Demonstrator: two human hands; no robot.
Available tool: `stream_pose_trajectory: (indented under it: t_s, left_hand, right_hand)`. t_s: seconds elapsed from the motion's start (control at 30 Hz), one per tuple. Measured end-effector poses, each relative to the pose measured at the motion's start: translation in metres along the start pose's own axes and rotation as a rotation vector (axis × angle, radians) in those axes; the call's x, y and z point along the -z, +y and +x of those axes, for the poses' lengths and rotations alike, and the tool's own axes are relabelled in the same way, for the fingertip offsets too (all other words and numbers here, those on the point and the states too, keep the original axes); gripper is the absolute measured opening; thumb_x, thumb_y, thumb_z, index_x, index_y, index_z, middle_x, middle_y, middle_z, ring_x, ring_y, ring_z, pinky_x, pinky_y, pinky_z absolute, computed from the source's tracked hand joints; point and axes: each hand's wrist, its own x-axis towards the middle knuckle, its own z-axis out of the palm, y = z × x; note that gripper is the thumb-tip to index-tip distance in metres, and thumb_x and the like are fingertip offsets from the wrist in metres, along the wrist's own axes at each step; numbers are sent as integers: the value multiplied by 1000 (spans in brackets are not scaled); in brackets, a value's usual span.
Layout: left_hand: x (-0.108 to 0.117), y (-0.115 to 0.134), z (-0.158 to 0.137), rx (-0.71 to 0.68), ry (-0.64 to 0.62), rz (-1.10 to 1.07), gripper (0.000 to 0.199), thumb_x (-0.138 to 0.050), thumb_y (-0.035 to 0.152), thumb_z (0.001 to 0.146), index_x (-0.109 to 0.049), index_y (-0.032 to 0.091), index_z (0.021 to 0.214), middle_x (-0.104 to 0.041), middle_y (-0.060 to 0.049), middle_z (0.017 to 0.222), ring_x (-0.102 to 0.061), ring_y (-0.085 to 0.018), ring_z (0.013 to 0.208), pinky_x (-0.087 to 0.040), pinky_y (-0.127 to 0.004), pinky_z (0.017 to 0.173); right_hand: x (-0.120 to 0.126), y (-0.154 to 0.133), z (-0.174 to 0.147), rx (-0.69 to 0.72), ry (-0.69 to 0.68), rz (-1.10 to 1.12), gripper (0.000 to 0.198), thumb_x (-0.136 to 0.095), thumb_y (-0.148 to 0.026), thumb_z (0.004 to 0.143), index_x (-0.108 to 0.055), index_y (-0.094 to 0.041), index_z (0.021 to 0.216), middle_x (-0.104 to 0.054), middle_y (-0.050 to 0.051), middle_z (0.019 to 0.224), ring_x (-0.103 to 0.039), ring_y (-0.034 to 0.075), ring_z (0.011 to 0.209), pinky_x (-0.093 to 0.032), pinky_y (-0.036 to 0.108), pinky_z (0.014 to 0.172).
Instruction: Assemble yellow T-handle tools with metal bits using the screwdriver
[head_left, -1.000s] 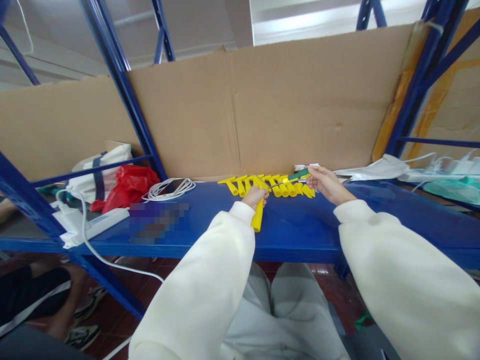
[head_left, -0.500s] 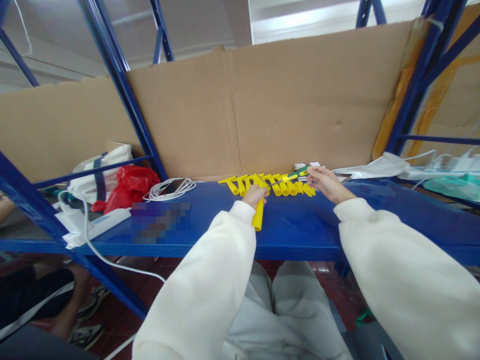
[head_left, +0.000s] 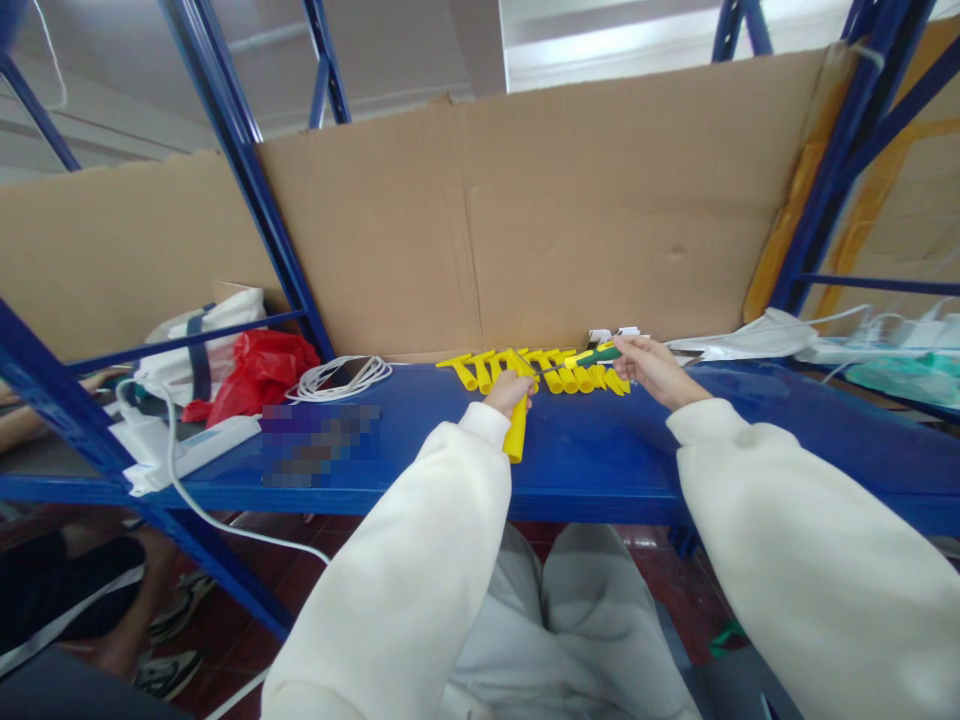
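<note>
My left hand is closed around a yellow T-shaped plastic piece, its tube pointing down toward the table's front edge. In my right hand is a screwdriver with a yellow and green handle, gripped at the handle's end. The thin shaft runs left to the upper part of the yellow piece, by my left fingers; the tip itself is hidden or too small to make out. Behind both hands, several more yellow T-shaped pieces lie in a row on the blue table.
A coiled white cable and a phone lie to the left, near a red bag and a white power strip. Cardboard walls the back. White plastic lies at the right. Another person's arm shows far left.
The right fingers have shifted slightly on the screwdriver's handle. My left hand and the yellow piece have hardly moved. At the far left, the other person's arm has come further into view.
</note>
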Motion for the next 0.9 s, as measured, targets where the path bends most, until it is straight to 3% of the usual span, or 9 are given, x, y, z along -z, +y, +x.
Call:
stream_pose_trajectory:
  t_s: [0.27, 0.5, 0.73, 0.9]
  left_hand:
    - [0, 2, -1, -1, 16, 1, 20, -51, 2, 84, -53, 19, 72, -42, 5, 50, -43, -10, 43, -40, -25, 52]
    - [-1, 4, -4, 11, 15, 6, 26, -51, 2, 84, -45, 20, 67, -42, 7, 47, -39, -8, 38, -34, -20, 45]
    - [-2, 3, -3, -3, 13, 15, 25, -51, 2, 83, -46, 19, 65, -42, 6, 48, -41, -8, 39, -36, -21, 47]
    - [-1, 1, -1, -5, 1, 28, 19, -52, 2, 81, -52, 17, 69, -42, 6, 49, -43, -9, 42, -40, -22, 51]
  right_hand:
    - [1, 2, 2, 22, -76, 38, 44, -91, -49, 61, -64, -23, 82, -63, -2, 63, -58, 13, 59, -43, 24, 52]
    - [0, 3, 1, 38, -38, 26, 55, -93, -56, 53, -59, -22, 79, -58, -6, 57, -49, 9, 51, -38, 22, 47]
    - [-1, 2, 1, 15, 2, 10, 60, -93, -63, 48, -59, -21, 76, -60, -4, 57, -51, 7, 50, -40, 20, 47]
    - [-1, 2, 2, -30, 20, -34, 52, -91, -58, 60, -59, -21, 78, -65, -1, 62, -54, 8, 51, -43, 21, 50]
